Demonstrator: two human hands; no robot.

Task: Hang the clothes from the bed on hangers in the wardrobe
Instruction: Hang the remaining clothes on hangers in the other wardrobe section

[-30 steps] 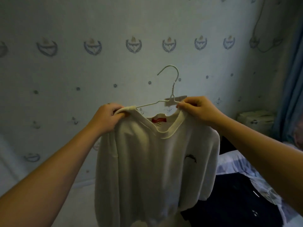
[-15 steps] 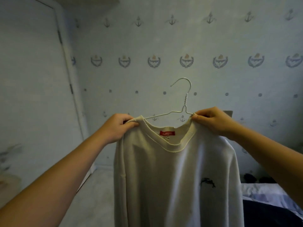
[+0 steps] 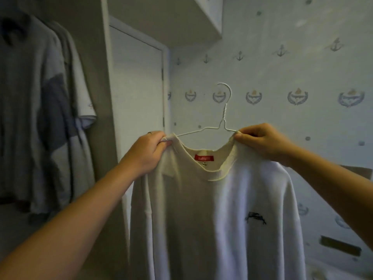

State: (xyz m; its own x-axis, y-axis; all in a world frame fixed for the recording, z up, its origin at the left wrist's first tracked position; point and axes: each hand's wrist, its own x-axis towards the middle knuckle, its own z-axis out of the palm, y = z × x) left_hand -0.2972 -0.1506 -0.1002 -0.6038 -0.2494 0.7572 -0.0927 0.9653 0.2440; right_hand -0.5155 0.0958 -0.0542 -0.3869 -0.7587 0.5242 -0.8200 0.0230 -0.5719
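A white sweater (image 3: 218, 215) with a red neck label and a small dark chest emblem hangs on a thin white wire hanger (image 3: 224, 118), held up in front of me. My left hand (image 3: 147, 152) grips the sweater's left shoulder at the collar. My right hand (image 3: 262, 142) pinches the right side of the collar together with the hanger wire. The hanger's hook stands free above the collar. The open wardrobe (image 3: 30, 118) is at the left, apart from the sweater. The bed is out of view.
Several shirts (image 3: 66, 122) hang inside the wardrobe at the left. A white wardrobe door (image 3: 137, 93) stands behind my left hand, with a white cabinet (image 3: 171, 19) overhead. Wallpaper with anchors covers the wall on the right.
My view has swung left from the bed to the wardrobe, bringing its hanging shirts into sight. Both hands keep the same hold on the sweater and hanger and have carried them along.
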